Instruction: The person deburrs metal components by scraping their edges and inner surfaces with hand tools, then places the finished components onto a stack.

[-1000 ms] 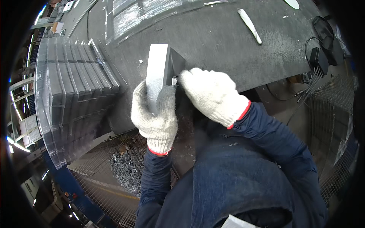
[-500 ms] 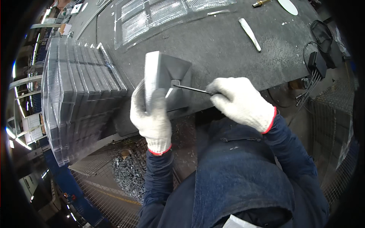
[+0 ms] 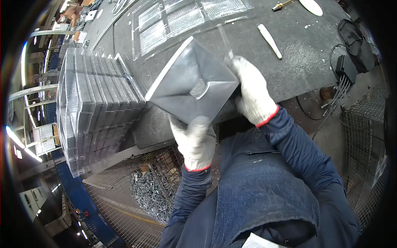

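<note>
My left hand (image 3: 193, 142), in a white knit glove with a red cuff, is closed on the lower edge of a grey metal funnel-shaped part (image 3: 173, 89). The part is square, with sloping faces and a small opening at its middle. At its right corner is my right hand (image 3: 253, 89), gloved the same way. From that hand's closed fingers a thin rod-shaped tool (image 3: 225, 40) points up and away, smeared by motion. Whether the right fingers also grip the part's corner, I cannot tell.
A stack of clear plastic trays (image 3: 99, 103) stands left; another clear tray (image 3: 182, 20) lies at the back. On the dark table (image 3: 293, 78) are a white tapered stick (image 3: 269, 41) and a brass fitting (image 3: 282, 5). A wire basket holds metal pieces (image 3: 153, 194). Cables (image 3: 337, 95) hang at right.
The metal part has been turned so its sloping faces and opening face up toward me. The tool has left the opening and swung upward. My right hand has come to the part's corner.
</note>
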Available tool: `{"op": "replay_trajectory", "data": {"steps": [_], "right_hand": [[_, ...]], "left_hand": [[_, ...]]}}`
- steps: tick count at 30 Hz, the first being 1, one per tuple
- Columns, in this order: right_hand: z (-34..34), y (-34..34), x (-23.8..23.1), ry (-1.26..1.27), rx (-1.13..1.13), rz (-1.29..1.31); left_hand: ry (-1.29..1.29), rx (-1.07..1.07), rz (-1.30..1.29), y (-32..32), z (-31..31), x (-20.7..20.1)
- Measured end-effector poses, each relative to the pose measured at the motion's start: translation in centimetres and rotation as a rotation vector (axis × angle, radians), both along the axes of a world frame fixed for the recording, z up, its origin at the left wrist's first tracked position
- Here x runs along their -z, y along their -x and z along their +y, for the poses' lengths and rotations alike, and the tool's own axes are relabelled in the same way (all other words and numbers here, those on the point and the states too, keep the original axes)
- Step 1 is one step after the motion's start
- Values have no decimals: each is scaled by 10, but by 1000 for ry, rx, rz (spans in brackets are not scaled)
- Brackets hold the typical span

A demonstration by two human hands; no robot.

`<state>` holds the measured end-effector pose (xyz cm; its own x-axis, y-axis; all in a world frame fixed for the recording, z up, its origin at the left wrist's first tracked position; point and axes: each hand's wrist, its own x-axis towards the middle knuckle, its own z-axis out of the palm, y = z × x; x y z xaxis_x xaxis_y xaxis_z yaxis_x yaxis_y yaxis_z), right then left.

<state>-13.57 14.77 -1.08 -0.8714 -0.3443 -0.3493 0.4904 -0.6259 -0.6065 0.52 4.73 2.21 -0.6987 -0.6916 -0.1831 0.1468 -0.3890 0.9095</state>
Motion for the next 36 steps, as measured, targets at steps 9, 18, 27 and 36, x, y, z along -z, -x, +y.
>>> {"op": "replay_trajectory", "data": {"steps": [9,18,27,36], "right_hand": [[1,40,-37,-584,-138,1014],[39,26,-26,-926,58,1232],[104,-53,-1,-1207,-313,1385],[48,-31,-21,-1448,-361,1492]], "left_hand": [[800,466,-114,18,-66,-31],[929,123,-127,19,-55,-3],[1093,205,-334,17,-36,-13],[1141,166,-318,19,-34,-9]]}}
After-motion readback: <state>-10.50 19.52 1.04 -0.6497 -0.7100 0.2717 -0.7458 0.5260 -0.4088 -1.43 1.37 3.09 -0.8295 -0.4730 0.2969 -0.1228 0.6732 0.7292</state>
